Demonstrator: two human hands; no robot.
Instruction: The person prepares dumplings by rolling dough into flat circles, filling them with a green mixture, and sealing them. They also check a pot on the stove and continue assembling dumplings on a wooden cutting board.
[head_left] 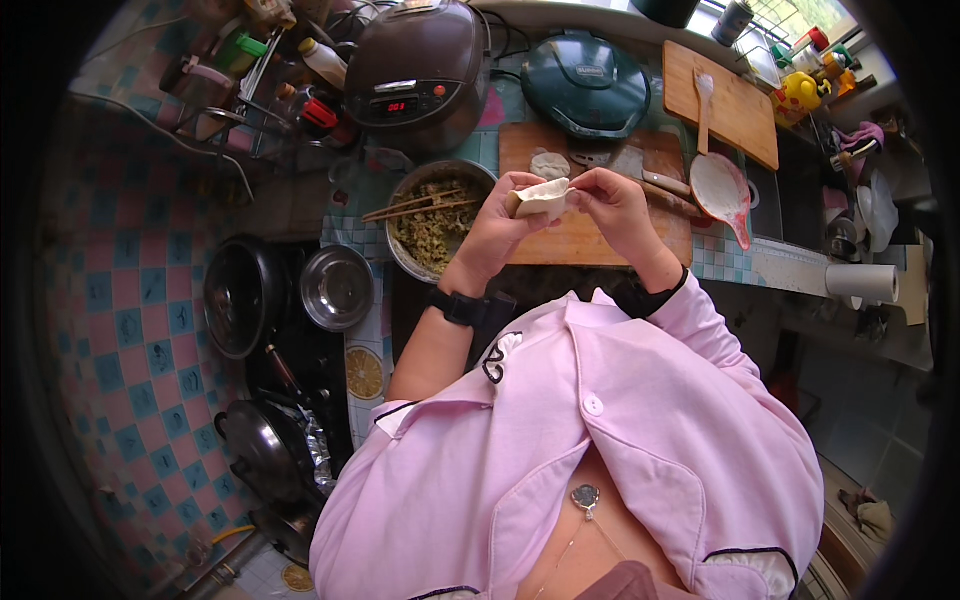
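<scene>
My left hand (499, 225) cradles a folded dough wrapper (541, 200), pale and half-moon shaped, over a wooden board (567, 248). The fingers of my right hand (616, 209) pinch the wrapper's right edge. Behind them a pleated dumpling (550, 167) lies on the board, with a knife (666, 181) and a rolling pin (668, 199) to the right, partly hidden by my hand. Left of my hands is a metal bowl of green-brown filling (428, 240) with wooden chopsticks (398, 210) resting across it.
A rice cooker (418, 60) and a green electric appliance (585, 80) stand behind. At right are an upright board (744, 100) with a white spatula, a dish of flour (716, 188) and a paper roll (862, 283). Pans (240, 295) and a steel bowl (335, 287) sit at left.
</scene>
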